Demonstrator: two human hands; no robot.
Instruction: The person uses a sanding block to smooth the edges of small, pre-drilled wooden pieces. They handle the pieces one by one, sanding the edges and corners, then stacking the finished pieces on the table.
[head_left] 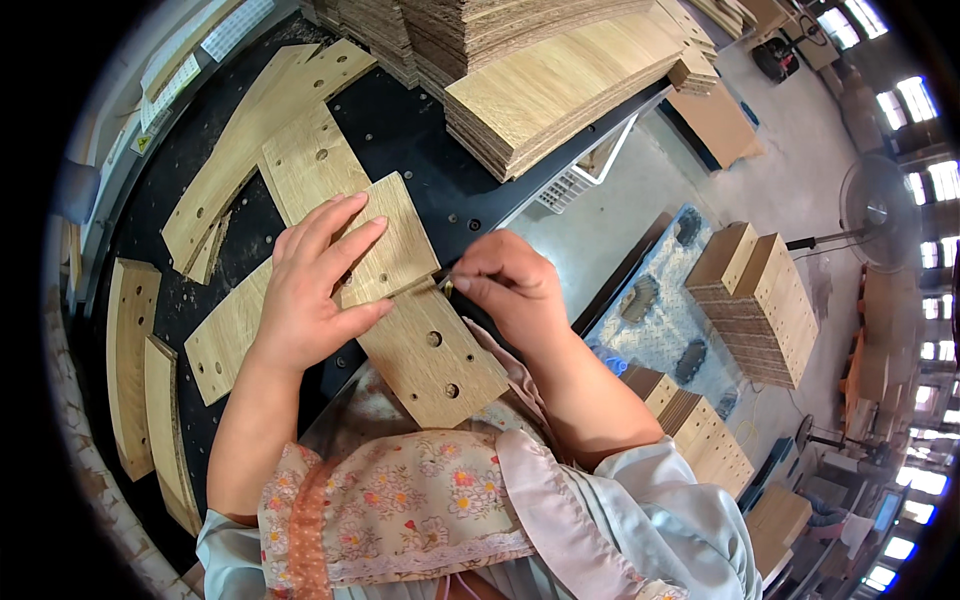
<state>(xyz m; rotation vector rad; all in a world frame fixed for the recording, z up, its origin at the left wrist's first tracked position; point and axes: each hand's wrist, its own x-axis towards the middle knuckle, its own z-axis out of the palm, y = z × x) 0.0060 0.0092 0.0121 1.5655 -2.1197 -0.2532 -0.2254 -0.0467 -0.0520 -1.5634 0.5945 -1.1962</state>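
Spread across a small wood-grain board, my left hand lies with its fingers apart and its thumb by the near edge. Beneath that board, a longer drilled board reaches toward my apron, its round holes showing. My right hand is closed in a pinch beside the right corner of the upper board. A small dark and yellow thing shows at its fingertips, too small and covered to name. Another drilled board extends away beyond my left hand.
More drilled boards lie on the dark table, with others at the left edge. Tall board stacks stand at the far side. To the right are a white crate, floor stacks and a standing fan.
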